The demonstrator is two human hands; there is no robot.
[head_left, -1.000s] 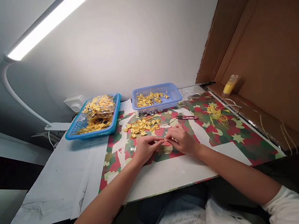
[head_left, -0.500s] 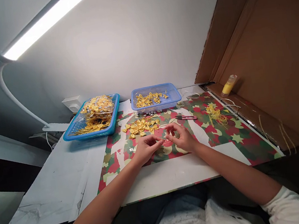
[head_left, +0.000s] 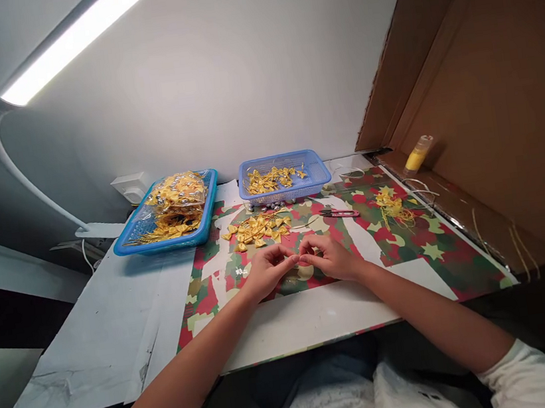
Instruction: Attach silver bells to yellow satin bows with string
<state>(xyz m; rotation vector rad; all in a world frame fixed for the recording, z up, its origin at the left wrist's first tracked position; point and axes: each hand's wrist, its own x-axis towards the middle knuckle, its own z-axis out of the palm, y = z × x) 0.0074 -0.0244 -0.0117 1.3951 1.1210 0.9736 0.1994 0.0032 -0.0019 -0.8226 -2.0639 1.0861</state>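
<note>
My left hand [head_left: 270,272] and my right hand [head_left: 328,258] meet over the patterned sheet, thumbs and forefingers pinched and the fingertips touching. Whatever lies between the fingertips is too small to make out. Just beyond my left hand lies a loose pile of gold ribbon bows [head_left: 258,229]. A thin pale strand [head_left: 308,224] shows on the sheet past my fingertips. Farther back, thread snips [head_left: 339,213] with a pinkish handle rest on the sheet. Several silver beads [head_left: 275,205] sit behind the bows.
At the back left stands a blue basket [head_left: 122,245] with bagged bows and loose ones. A lighter blue basket [head_left: 321,172] holds more bows. Yellow threads and scraps [head_left: 393,208] lie right, near a yellow-filled bottle [head_left: 418,153]. A lamp [head_left: 21,163] arches over the left side.
My right hand has come down and slightly left, its fingers closing from a looser pose until they meet my left fingertips. My left hand stays nearly in place.
</note>
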